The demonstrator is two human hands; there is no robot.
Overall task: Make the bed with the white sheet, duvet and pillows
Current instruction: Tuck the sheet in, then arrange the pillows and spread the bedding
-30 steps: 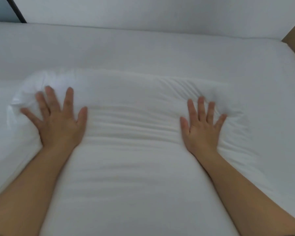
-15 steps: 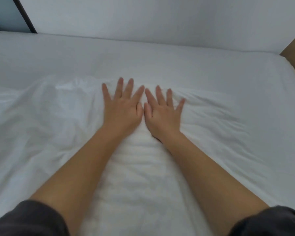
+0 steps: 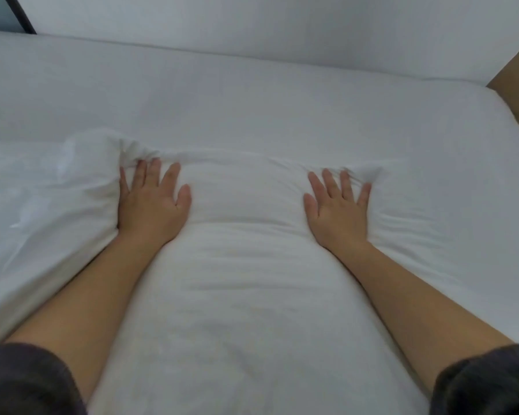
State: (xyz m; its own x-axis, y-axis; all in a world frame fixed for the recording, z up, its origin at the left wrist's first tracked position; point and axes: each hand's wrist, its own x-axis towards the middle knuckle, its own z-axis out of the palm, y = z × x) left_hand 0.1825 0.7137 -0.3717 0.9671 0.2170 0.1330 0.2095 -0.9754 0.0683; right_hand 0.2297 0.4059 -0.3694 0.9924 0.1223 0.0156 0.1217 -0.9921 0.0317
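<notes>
At far left, a loose fold (image 3: 81, 175) of white cloth is heaped up, higher than the rest. My left hand (image 3: 152, 205) lies right against it, palm down, fingers straight and slightly spread, pressing and gripping nothing. Between my hands the white duvet (image 3: 246, 280) swells up softly, running from under my forearms away toward my fingertips. Its far edge lies just past my fingertips, crossing the view from left to right. My right hand (image 3: 339, 211) presses flat too, fingers splayed, holding nothing, well apart from the left. Both hands sit level with that edge, equally near it. Beyond it the flat sheet (image 3: 252, 100) stretches to the wall (image 3: 252, 19). I judge the heaped left side needs smoothing outward next.
</notes>
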